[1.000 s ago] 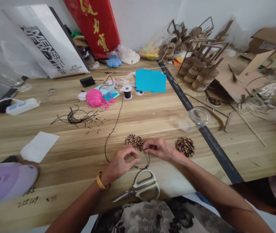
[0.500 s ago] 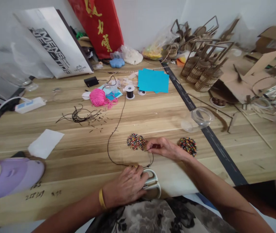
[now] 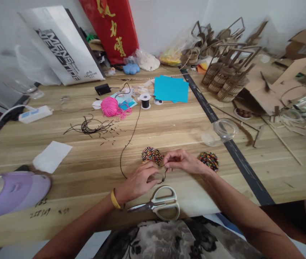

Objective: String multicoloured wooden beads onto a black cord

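My right hand [image 3: 181, 160] pinches the end of a thin black cord [image 3: 164, 177], with a small knotted piece hanging below the fingers. Just left of it is my left hand [image 3: 140, 181], its thumb and fingers apart and reaching toward the cord. The cord passes under the left hand and leads back to a white spool of black cord [image 3: 145, 103]. A pile of multicoloured beads [image 3: 152, 154] lies just beyond the fingertips. White-handled scissors [image 3: 151, 206] rest on the table in front of my body, touched by neither hand.
Strung beads [image 3: 209, 161] lie right of my right wrist, near a clear tape roll [image 3: 225, 128]. Cut black cords [image 3: 88, 126], pink yarn [image 3: 110, 107] and blue sheets [image 3: 171, 89] are farther back. A purple device [image 3: 21, 190] stands at left, brown lantern-like models [image 3: 227, 84] at right.
My left hand has come off the scissors and moved up toward the right hand, leaving the scissors lying in full view. The right hand keeps its pinch on the cord.
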The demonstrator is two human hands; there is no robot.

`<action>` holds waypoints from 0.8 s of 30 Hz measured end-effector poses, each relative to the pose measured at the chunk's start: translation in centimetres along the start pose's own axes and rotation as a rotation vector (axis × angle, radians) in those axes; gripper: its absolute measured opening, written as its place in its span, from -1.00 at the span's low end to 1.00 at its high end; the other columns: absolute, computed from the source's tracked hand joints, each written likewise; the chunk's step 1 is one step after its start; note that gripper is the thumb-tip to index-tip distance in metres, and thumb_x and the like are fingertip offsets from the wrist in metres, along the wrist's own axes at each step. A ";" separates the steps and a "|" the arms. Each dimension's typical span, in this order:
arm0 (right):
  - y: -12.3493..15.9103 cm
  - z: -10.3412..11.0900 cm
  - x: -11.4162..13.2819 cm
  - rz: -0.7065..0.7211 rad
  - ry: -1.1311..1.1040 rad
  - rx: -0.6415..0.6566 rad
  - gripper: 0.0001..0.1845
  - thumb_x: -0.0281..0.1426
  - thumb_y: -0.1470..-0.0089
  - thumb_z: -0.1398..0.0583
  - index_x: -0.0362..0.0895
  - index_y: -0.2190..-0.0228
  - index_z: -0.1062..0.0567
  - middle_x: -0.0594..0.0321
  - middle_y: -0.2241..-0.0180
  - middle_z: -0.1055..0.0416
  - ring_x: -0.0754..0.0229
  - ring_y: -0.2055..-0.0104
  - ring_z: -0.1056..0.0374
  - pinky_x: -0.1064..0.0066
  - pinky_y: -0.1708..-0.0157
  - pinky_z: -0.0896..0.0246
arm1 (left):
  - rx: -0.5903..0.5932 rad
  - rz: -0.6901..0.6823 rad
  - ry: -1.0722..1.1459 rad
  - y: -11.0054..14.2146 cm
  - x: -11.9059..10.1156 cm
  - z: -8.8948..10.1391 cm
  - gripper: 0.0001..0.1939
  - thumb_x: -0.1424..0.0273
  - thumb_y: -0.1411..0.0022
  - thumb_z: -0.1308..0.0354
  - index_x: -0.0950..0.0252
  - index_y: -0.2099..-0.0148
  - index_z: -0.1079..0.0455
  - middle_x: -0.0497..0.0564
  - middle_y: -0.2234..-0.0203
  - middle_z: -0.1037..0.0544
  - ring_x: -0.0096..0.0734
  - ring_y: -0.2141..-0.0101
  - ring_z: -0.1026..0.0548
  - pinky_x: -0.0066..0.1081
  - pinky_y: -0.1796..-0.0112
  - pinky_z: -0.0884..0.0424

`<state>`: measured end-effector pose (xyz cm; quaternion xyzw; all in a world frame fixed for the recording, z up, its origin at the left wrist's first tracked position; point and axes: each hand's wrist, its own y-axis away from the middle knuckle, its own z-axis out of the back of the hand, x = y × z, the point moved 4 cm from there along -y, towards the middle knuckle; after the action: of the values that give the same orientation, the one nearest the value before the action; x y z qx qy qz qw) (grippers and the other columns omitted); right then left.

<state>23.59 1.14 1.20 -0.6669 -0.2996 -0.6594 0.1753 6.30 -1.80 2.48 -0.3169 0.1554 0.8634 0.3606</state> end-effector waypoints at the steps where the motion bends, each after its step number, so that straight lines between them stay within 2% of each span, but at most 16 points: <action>1: 0.0 -0.1 0.2 0.003 -0.023 0.010 -0.78 -0.30 -0.05 -0.27 -0.23 0.39 -0.45 0.27 0.50 -0.45 0.35 0.47 -0.36 0.51 0.43 -0.28 | 0.008 -0.008 0.026 -0.2 0.1 -0.3 -0.83 0.36 -0.24 -0.12 0.29 0.14 -0.41 0.04 0.24 -0.44 -0.32 0.18 -0.39 -0.35 0.14 -0.31; 7: 0.4 -0.4 1.0 0.008 -0.127 0.074 -0.75 -0.28 -0.02 -0.29 -0.22 0.42 -0.43 0.25 0.46 -0.45 0.28 0.39 -0.44 0.51 0.44 -0.31 | 0.061 -0.076 0.061 -0.7 0.0 -1.8 -0.81 0.39 -0.28 -0.06 0.31 0.27 -0.49 0.03 0.34 -0.40 -0.37 0.26 -0.38 -0.41 0.20 -0.31; 10: 0.4 -0.4 0.9 0.001 -0.113 0.107 -0.75 -0.27 -0.02 -0.29 -0.22 0.41 -0.43 0.26 0.46 -0.43 0.30 0.40 -0.43 0.53 0.45 -0.29 | 0.071 -0.102 0.058 -0.5 0.3 -1.9 -0.81 0.37 -0.28 -0.08 0.31 0.25 -0.50 0.02 0.36 -0.41 -0.36 0.26 -0.38 -0.40 0.20 -0.30; 16: 0.0 -0.2 0.3 -0.025 0.075 0.104 -0.77 -0.28 -0.08 -0.23 -0.22 0.42 -0.41 0.33 0.52 -0.34 0.37 0.51 -0.28 0.54 0.52 -0.15 | 0.104 -0.142 -0.004 0.3 1.1 -1.2 -0.83 0.36 -0.21 -0.16 0.31 0.18 -0.49 0.04 0.33 -0.43 -0.31 0.24 -0.37 -0.35 0.18 -0.29; 21: -0.2 -0.4 0.0 -0.013 0.242 0.111 -0.84 -0.38 -0.08 -0.20 -0.23 0.46 -0.43 0.37 0.55 -0.25 0.40 0.53 -0.12 0.54 0.54 -0.03 | 0.100 -0.143 -0.065 0.4 0.9 -1.2 -0.81 0.32 -0.23 -0.13 0.31 0.20 -0.50 0.05 0.35 -0.43 -0.28 0.23 -0.36 -0.32 0.16 -0.28; 24: -0.2 -0.3 -0.4 -0.028 0.243 0.120 -0.85 -0.37 -0.09 -0.20 -0.22 0.44 -0.44 0.37 0.56 -0.26 0.40 0.54 -0.13 0.54 0.55 -0.04 | 0.081 -0.146 -0.106 0.3 0.4 -1.4 -0.81 0.33 -0.26 -0.10 0.31 0.25 -0.50 0.04 0.36 -0.44 -0.30 0.23 -0.37 -0.31 0.12 -0.28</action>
<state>23.29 1.02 0.81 -0.5661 -0.3242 -0.7186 0.2409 6.50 -2.48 1.17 -0.2664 0.1471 0.8434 0.4428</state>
